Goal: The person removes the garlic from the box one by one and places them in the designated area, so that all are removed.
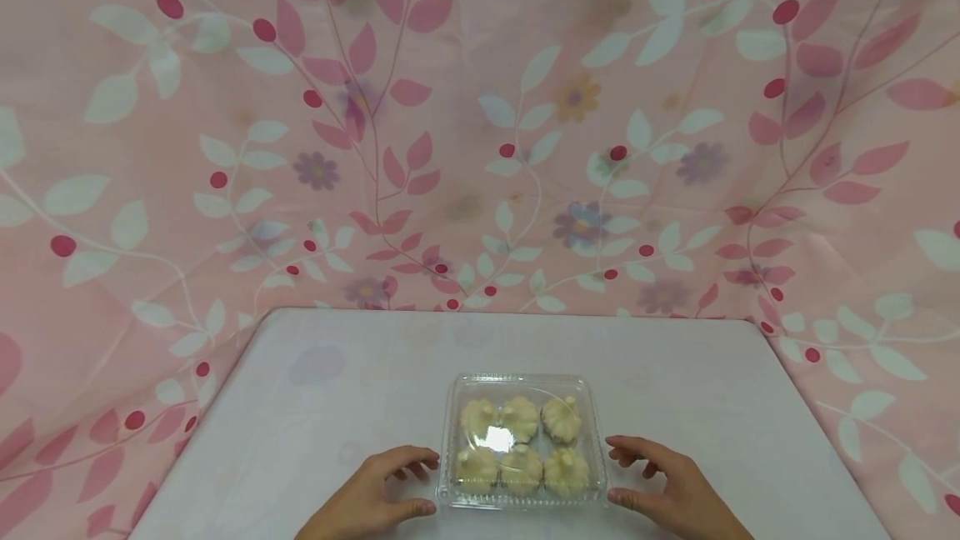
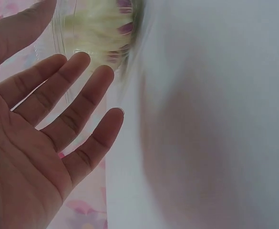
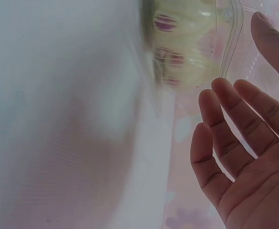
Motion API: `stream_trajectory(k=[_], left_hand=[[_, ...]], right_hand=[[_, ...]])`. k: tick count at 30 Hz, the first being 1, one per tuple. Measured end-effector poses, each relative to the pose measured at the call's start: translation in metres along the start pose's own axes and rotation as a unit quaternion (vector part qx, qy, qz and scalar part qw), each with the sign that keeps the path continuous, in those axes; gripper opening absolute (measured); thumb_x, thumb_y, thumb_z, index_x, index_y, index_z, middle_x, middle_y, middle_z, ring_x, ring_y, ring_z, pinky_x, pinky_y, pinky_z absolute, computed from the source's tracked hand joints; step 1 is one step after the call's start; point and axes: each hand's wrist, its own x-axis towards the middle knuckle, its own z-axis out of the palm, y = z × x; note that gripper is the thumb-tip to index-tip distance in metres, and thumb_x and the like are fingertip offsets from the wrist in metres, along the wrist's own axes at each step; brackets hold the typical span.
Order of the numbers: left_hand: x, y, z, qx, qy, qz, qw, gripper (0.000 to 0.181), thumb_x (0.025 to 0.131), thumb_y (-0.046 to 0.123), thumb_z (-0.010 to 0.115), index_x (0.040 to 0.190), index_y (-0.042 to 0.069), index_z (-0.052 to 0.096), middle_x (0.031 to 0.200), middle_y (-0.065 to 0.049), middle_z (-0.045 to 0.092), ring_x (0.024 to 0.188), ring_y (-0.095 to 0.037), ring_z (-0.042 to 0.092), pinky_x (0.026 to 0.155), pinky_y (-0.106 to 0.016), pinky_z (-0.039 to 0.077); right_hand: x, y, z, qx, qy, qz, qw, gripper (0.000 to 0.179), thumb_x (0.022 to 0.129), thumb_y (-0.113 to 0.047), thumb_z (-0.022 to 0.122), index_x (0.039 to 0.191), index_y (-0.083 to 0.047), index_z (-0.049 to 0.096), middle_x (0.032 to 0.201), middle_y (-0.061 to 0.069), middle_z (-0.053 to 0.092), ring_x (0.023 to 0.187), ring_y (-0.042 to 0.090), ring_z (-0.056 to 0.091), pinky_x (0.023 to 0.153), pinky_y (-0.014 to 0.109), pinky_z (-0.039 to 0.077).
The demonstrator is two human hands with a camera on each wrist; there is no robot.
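Note:
A clear plastic clamshell box (image 1: pixel 522 505) lies on the table with its lid down. Inside sit several pale cream, pleated, bun-like pieces (image 1: pixel 562 419) in two rows, some topped by a small knob. Purple streaks mark the lower sides of a pale piece (image 3: pixel 187 43) in the right wrist view. My left hand (image 1: pixel 375 490) is beside the box's left side, fingers spread and bent a little, holding nothing. On the opposite side my right hand (image 1: pixel 663 486) mirrors it, palm facing the box, thumb and fingertips close to its edge.
The box stands near the front of a table covered in white (image 1: pixel 360 390). Behind the table and along both sides hangs a pink cloth (image 1: pixel 465 190) printed with leaves and flowers. A bright glare spot covers part of the lid.

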Motion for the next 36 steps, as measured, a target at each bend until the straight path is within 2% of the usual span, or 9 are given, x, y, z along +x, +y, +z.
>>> stream_trajectory(k=[11, 19, 24, 30, 36], left_hand=[[0.0016, -0.0001, 0.0036, -0.002, 0.003, -0.019, 0.9998, 0.045, 0.088, 0.029, 0.076, 0.128, 0.019, 0.057, 0.115, 0.008, 0.063, 0.096, -0.018, 0.064, 0.080, -0.033, 0.052], [0.0039, 0.0005, 0.0065, -0.035, -0.007, -0.028, 0.9990, 0.044, 0.089, 0.024, 0.075, 0.127, 0.018, 0.054, 0.114, 0.005, 0.062, 0.097, -0.019, 0.065, 0.080, -0.034, 0.053], [0.0049, 0.0019, 0.0083, -0.058, -0.012, -0.046, 0.9972, 0.044, 0.090, 0.024, 0.074, 0.127, 0.015, 0.052, 0.115, 0.002, 0.061, 0.097, -0.016, 0.065, 0.078, -0.033, 0.053], [0.0060, 0.0054, 0.0092, -0.108, -0.014, -0.072, 0.9915, 0.044, 0.090, 0.020, 0.074, 0.127, 0.010, 0.050, 0.113, -0.005, 0.060, 0.095, -0.017, 0.065, 0.074, -0.031, 0.055], [0.0072, 0.0065, 0.0085, -0.148, -0.018, -0.110, 0.9828, 0.046, 0.089, 0.015, 0.074, 0.126, 0.005, 0.049, 0.114, -0.010, 0.061, 0.096, -0.020, 0.065, 0.076, -0.031, 0.054]], right_hand=[[-0.0025, -0.0014, 0.0034, 0.012, -0.014, -0.016, 0.9997, 0.050, 0.081, -0.036, 0.081, 0.125, -0.020, 0.064, 0.116, -0.007, 0.066, 0.094, 0.014, 0.061, 0.070, 0.029, 0.051], [-0.0030, 0.0006, 0.0019, -0.006, -0.021, -0.048, 0.9986, 0.049, 0.080, -0.034, 0.082, 0.123, -0.018, 0.064, 0.113, -0.009, 0.065, 0.094, 0.014, 0.062, 0.069, 0.029, 0.051], [-0.0022, -0.0002, -0.0003, -0.018, -0.033, -0.052, 0.9979, 0.051, 0.080, -0.037, 0.082, 0.123, -0.018, 0.064, 0.113, -0.009, 0.064, 0.096, 0.015, 0.063, 0.071, 0.031, 0.053], [-0.0033, -0.0004, -0.0009, -0.031, -0.026, -0.063, 0.9972, 0.050, 0.079, -0.038, 0.082, 0.122, -0.020, 0.065, 0.115, -0.009, 0.063, 0.099, 0.016, 0.061, 0.071, 0.031, 0.054], [-0.0036, -0.0002, 0.0000, -0.035, -0.015, -0.071, 0.9967, 0.050, 0.078, -0.037, 0.083, 0.122, -0.019, 0.066, 0.117, -0.009, 0.063, 0.101, 0.016, 0.061, 0.069, 0.031, 0.053]])
